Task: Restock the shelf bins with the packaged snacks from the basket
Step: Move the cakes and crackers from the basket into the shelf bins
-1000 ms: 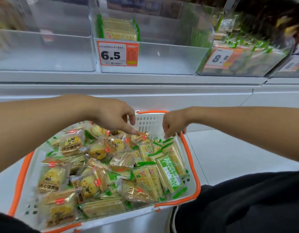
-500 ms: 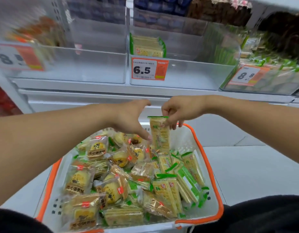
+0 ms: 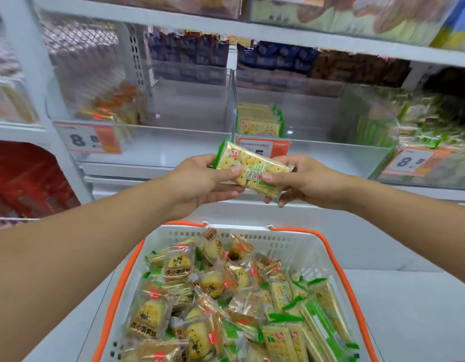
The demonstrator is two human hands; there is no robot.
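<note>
From the head camera, a shop aisle: white shelving (image 3: 158, 168) carries a row of clear plastic bins with price tags, and more stock sits blurred on the tiers above. Both hands are raised in front of the shelf, sharing one green-edged cracker pack (image 3: 252, 169); the left hand (image 3: 200, 182) grips its left end, the right hand (image 3: 302, 178) pinches its right end, thumbs on top. The pack hangs above the basket (image 3: 328, 246), just before the middle bin (image 3: 315, 152), where matching cracker packs (image 3: 260, 118) already stand at the left. So one pack is on its way to restocking; the next move likely calls for lifting it over the bin's front wall and standing it beside that stack. The basket below is crowded with yolk pastries (image 3: 176, 265) and more crackers, so much is left. The bin's tall clear front, bearing the price tag (image 3: 262, 148), is the only obstacle.
</note>
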